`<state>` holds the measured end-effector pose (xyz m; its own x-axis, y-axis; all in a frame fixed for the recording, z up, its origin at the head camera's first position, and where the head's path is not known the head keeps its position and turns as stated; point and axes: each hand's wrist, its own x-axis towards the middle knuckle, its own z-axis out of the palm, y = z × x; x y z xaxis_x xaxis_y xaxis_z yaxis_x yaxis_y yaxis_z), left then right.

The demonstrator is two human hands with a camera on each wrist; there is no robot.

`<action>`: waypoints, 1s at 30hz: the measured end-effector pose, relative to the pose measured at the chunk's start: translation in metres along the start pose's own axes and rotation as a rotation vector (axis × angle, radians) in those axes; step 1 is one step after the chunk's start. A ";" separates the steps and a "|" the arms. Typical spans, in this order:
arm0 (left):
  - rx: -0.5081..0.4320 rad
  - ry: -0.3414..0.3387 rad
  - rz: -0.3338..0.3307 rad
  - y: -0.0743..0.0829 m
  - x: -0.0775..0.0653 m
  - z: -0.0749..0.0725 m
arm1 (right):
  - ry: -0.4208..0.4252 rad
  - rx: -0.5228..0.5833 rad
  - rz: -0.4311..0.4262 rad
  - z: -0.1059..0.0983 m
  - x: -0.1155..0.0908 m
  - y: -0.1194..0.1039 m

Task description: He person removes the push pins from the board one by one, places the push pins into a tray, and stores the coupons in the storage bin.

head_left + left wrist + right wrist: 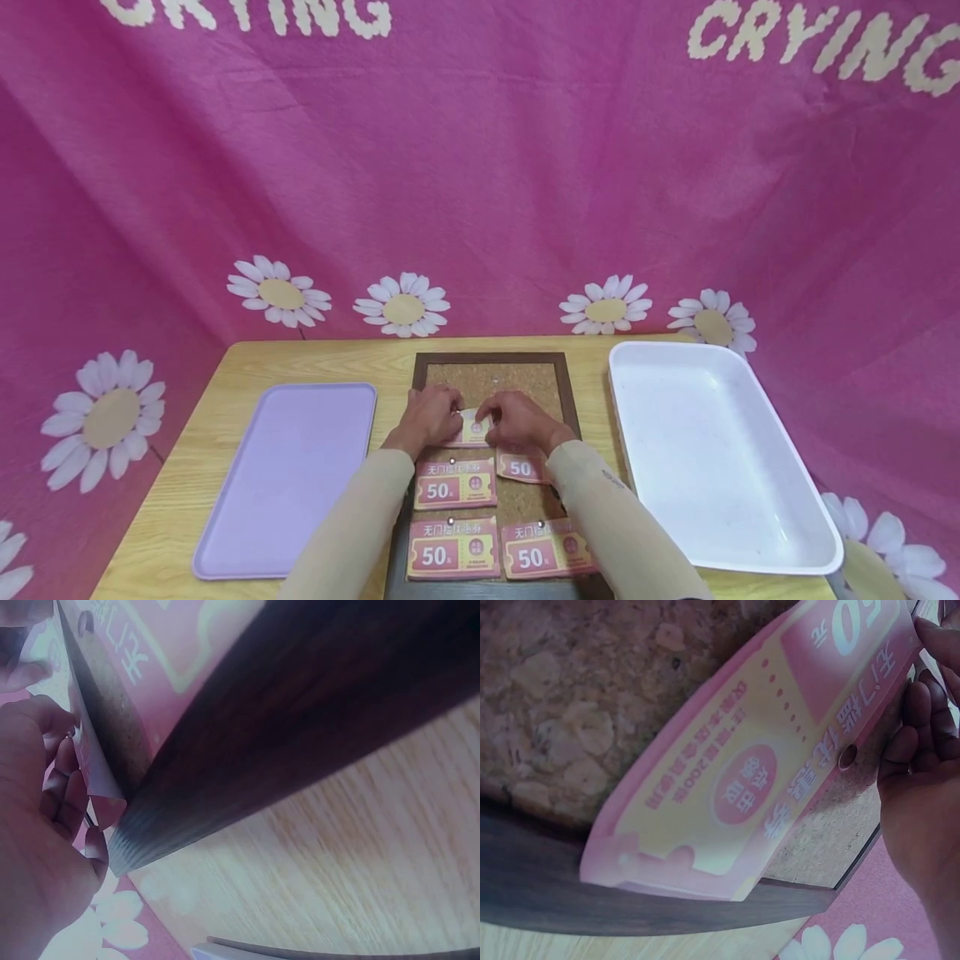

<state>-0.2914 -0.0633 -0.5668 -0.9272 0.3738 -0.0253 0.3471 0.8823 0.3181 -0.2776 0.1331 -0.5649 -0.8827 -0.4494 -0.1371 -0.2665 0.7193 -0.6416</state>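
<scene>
A red-and-yellow paper coupon (474, 427) lies between my hands on a dark-framed cork board (525, 377). With curled fingers, my left hand (433, 415) pinches its left side; in the left wrist view the coupon's edge (94, 765) stands off the cork beside the fingers. My right hand (521, 418) holds its upper right part between thumb and fingers. Below the right hand, another coupon (727, 780) is fixed by a round-headed pin (847, 757), its lower edge lifting off the cork. More pinned coupons marked 50 (455, 485) fill the lower board.
Left of the board lies a flat purple tray (300, 467). A deep white tray (720, 450) stands on the right. A small clear pin (496, 380) sits near the board's top. Behind the wooden table (345, 357) hangs a pink flowered cloth (495, 208).
</scene>
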 end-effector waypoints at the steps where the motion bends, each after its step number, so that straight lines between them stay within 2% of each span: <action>1: 0.000 -0.002 0.000 0.000 0.000 0.000 | 0.001 0.001 -0.005 0.000 0.000 0.000; 17: -0.012 0.000 -0.010 -0.003 0.002 0.005 | 0.000 0.010 0.004 0.000 0.000 0.000; 24: 0.070 -0.035 -0.009 0.002 0.003 -0.001 | 0.005 0.029 0.000 0.000 0.000 0.000; 30: 0.125 -0.038 0.056 0.003 0.006 -0.007 | 0.005 0.034 -0.002 -0.001 0.000 0.000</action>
<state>-0.2968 -0.0606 -0.5599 -0.9007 0.4318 -0.0470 0.4151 0.8876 0.1995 -0.2776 0.1335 -0.5643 -0.8841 -0.4481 -0.1328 -0.2547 0.7002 -0.6670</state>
